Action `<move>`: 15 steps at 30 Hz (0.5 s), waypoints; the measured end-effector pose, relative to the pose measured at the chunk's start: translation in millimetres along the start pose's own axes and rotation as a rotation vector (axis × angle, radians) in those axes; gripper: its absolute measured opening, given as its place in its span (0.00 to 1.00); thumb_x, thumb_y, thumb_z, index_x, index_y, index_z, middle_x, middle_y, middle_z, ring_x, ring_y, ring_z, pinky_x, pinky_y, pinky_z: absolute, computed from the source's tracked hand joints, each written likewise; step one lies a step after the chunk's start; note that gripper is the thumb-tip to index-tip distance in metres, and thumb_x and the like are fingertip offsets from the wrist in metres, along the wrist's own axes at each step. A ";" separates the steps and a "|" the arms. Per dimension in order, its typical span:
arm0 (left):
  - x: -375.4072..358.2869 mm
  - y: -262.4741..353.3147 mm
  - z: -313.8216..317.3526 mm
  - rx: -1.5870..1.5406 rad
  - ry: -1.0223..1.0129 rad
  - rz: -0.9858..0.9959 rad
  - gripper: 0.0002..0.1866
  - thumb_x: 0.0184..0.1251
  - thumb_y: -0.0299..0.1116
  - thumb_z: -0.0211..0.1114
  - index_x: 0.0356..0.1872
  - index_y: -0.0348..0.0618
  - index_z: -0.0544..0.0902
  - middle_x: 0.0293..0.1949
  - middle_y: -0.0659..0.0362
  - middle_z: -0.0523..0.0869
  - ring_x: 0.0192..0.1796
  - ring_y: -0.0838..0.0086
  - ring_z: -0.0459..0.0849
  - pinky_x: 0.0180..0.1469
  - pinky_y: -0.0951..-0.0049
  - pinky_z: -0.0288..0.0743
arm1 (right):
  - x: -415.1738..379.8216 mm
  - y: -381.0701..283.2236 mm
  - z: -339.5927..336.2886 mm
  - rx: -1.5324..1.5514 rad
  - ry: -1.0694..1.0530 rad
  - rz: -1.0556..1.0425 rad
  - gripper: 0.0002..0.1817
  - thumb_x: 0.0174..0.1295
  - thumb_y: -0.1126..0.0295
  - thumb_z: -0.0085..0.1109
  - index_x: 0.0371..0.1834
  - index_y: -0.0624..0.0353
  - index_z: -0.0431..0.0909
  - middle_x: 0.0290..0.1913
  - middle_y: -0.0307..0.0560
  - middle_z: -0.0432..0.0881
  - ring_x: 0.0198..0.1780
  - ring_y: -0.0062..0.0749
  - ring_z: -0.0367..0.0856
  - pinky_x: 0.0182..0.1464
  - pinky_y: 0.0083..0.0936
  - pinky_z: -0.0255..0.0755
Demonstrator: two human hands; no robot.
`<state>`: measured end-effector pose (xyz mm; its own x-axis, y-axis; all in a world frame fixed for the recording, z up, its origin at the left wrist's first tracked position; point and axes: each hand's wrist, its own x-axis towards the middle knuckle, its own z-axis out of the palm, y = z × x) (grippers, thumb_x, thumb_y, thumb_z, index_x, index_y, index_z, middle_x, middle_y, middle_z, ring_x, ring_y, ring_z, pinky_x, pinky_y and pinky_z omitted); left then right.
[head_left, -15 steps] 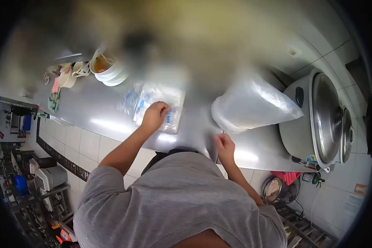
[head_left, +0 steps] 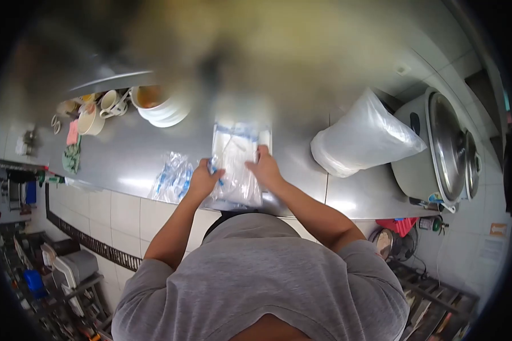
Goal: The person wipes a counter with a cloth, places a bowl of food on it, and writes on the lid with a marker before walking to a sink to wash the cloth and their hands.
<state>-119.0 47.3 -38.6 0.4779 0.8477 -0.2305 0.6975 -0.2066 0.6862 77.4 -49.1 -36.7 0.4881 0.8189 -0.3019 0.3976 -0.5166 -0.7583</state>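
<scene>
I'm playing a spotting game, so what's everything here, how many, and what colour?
counter: one, silvery, under the plastic
plastic packet: one, clear and white, between the hands
crumpled plastic: uncountable, clear and blue, left of packet
plastic bundle: one, whitish, right
lidded pots: two, silvery, far right
bowls: several, white, stacked left
cloths: two, pink and green, far left
basket: one, red, low right
smaller things: many, edges, too unclear
left hand, right hand: bare, on packet
</scene>
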 end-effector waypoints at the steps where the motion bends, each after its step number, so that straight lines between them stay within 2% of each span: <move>1: -6.1 -8.9 -5.8 -0.024 -0.056 -0.014 0.26 0.55 0.44 0.68 0.47 0.31 0.76 0.37 0.39 0.83 0.42 0.48 0.83 0.45 0.59 0.75 | -13.2 0.2 -3.6 -0.006 0.019 0.017 0.39 0.50 0.64 0.70 0.64 0.62 0.60 0.45 0.56 0.79 0.41 0.41 0.81 0.45 0.33 0.74; 2: -6.3 -18.4 -13.1 -0.046 -0.110 -0.027 0.24 0.56 0.42 0.68 0.45 0.32 0.77 0.35 0.40 0.84 0.40 0.48 0.83 0.43 0.59 0.75 | -24.8 2.4 -12.1 0.084 -0.026 0.017 0.38 0.50 0.65 0.70 0.64 0.61 0.61 0.44 0.53 0.78 0.38 0.37 0.80 0.43 0.31 0.74; 3: -5.2 -29.1 -19.8 -0.025 -0.081 -0.023 0.22 0.57 0.40 0.67 0.44 0.32 0.77 0.35 0.40 0.84 0.39 0.49 0.84 0.42 0.58 0.75 | -35.8 7.9 -20.4 0.173 -0.077 0.017 0.38 0.49 0.66 0.70 0.64 0.60 0.62 0.43 0.49 0.77 0.36 0.33 0.79 0.41 0.29 0.74; 6: 10.2 -64.4 -49.0 0.089 0.026 -0.048 0.16 0.62 0.37 0.61 0.41 0.32 0.79 0.33 0.41 0.84 0.38 0.47 0.83 0.40 0.56 0.74 | -59.5 26.0 -60.9 0.181 0.259 -0.043 0.35 0.50 0.70 0.69 0.63 0.55 0.66 0.38 0.42 0.74 0.31 0.22 0.74 0.34 0.22 0.72; 7: 16.3 -75.9 -61.8 0.169 0.197 -0.016 0.14 0.63 0.37 0.59 0.39 0.34 0.79 0.31 0.41 0.83 0.37 0.46 0.82 0.39 0.55 0.74 | -63.8 44.7 -72.1 0.163 0.359 -0.039 0.31 0.51 0.71 0.67 0.61 0.56 0.68 0.38 0.41 0.75 0.30 0.23 0.74 0.34 0.22 0.72; 8: 18.7 -72.4 -82.9 0.129 0.289 -0.032 0.12 0.64 0.36 0.58 0.36 0.34 0.78 0.30 0.41 0.83 0.34 0.47 0.82 0.37 0.55 0.74 | -74.8 43.1 -87.9 0.105 0.416 0.055 0.27 0.53 0.74 0.64 0.58 0.59 0.70 0.36 0.41 0.76 0.30 0.23 0.74 0.35 0.22 0.71; 10: 31.7 -88.9 -111.9 0.055 0.344 0.022 0.16 0.65 0.39 0.60 0.31 0.33 0.77 0.24 0.43 0.81 0.28 0.50 0.81 0.31 0.58 0.71 | -92.7 34.1 -99.9 0.208 0.470 0.155 0.22 0.56 0.75 0.60 0.55 0.62 0.72 0.35 0.41 0.77 0.31 0.24 0.75 0.36 0.21 0.71; 12: 30.9 -66.3 -134.6 -0.025 0.285 -0.004 0.20 0.64 0.45 0.63 0.26 0.34 0.78 0.19 0.49 0.79 0.21 0.62 0.77 0.27 0.66 0.68 | -100.6 18.4 -94.0 0.244 0.502 0.078 0.21 0.57 0.75 0.59 0.56 0.62 0.71 0.36 0.40 0.77 0.33 0.23 0.75 0.36 0.20 0.71; 14: 19.0 -43.5 -141.4 -0.279 0.193 -0.003 0.24 0.62 0.50 0.65 0.21 0.35 0.78 0.15 0.60 0.75 0.19 0.77 0.69 0.24 0.74 0.63 | -101.8 22.6 -85.2 0.409 0.579 0.010 0.24 0.58 0.76 0.59 0.59 0.61 0.68 0.38 0.40 0.77 0.34 0.23 0.75 0.36 0.19 0.70; 15: 7.8 -26.1 -142.4 -0.401 0.173 -0.032 0.24 0.61 0.50 0.66 0.21 0.36 0.78 0.15 0.64 0.73 0.20 0.81 0.66 0.23 0.76 0.61 | -102.0 38.9 -84.7 0.505 0.702 -0.004 0.26 0.58 0.75 0.60 0.60 0.61 0.66 0.40 0.42 0.76 0.35 0.23 0.74 0.36 0.18 0.70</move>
<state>-209.5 128.8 39.9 0.3390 0.9269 -0.1607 0.4317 -0.0015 0.9020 108.9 -174.0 13.6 0.9207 0.3903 0.0017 0.0885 -0.2045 -0.9748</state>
